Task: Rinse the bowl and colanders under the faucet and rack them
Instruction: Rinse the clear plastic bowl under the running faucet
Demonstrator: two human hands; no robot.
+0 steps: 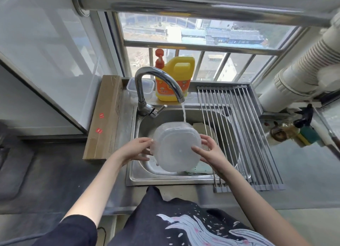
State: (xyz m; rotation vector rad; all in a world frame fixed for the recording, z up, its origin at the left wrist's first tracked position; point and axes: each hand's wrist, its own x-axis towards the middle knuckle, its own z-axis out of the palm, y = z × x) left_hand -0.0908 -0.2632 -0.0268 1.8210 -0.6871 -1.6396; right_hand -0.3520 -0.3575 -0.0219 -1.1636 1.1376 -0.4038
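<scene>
Two hands are engaged on one translucent rounded-square plastic bowl (pixel 176 147), held tilted over the stainless steel sink (pixel 147 176), its base turned toward the camera. The left hand (pixel 135 149) is curled round the bowl's left rim — thumb on top, fingers behind. The right hand (pixel 208 150) is curled on the right side, one finger laid across the base. Whether further pieces are nested inside cannot be told, though stacked rims are seen at the top. A stream of water (pixel 184 112) is delivered from the curved chrome faucet (pixel 156 87) onto the bowl's far upper edge. A roll-up metal-rod drying rack (pixel 244 135) is laid across the sink's right part — nothing is placed on it. A yellow detergent jug with an orange pump (pixel 173 80) is stood behind the faucet, beside a clear lidded plastic box (pixel 132 85).
</scene>
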